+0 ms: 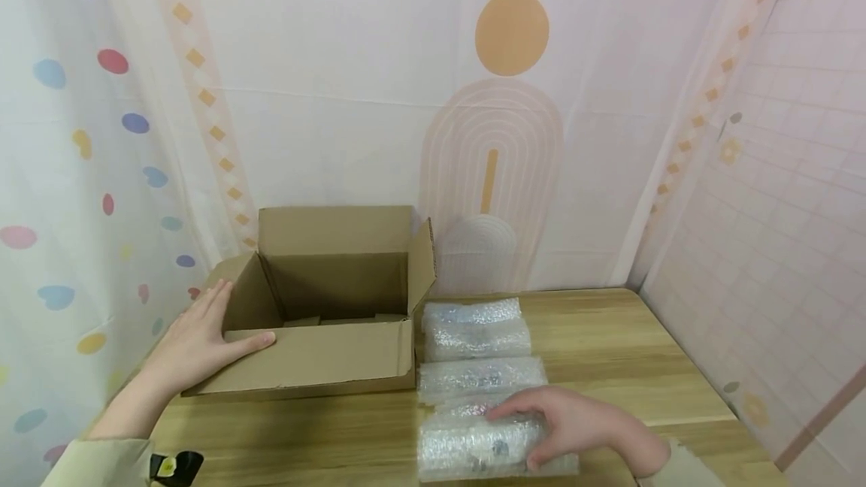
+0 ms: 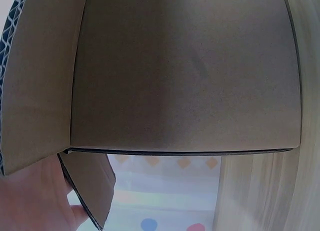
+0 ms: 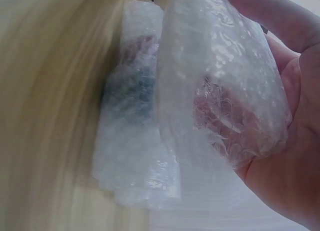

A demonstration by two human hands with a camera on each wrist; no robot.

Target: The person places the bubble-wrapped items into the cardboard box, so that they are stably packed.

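An open cardboard box (image 1: pixel 325 314) stands on the wooden table (image 1: pixel 609 344), its flaps up. My left hand (image 1: pixel 199 337) lies flat on the box's left front corner, fingers straight, thumb on the front flap; in the left wrist view the box wall (image 2: pixel 185 76) fills the frame with my palm (image 2: pixel 30 201) at the bottom left. To the right of the box lies a row of several bubble-wrapped bundles (image 1: pixel 473 337). My right hand (image 1: pixel 568 423) grips the nearest bundle (image 1: pixel 473 449); in the right wrist view my fingers curl round this bundle (image 3: pixel 220 81).
Patterned curtains hang behind the table and on both sides. The table's right part (image 1: pixel 649 367) is bare wood. A dark strap object (image 1: pixel 176 466) sits at my left sleeve.
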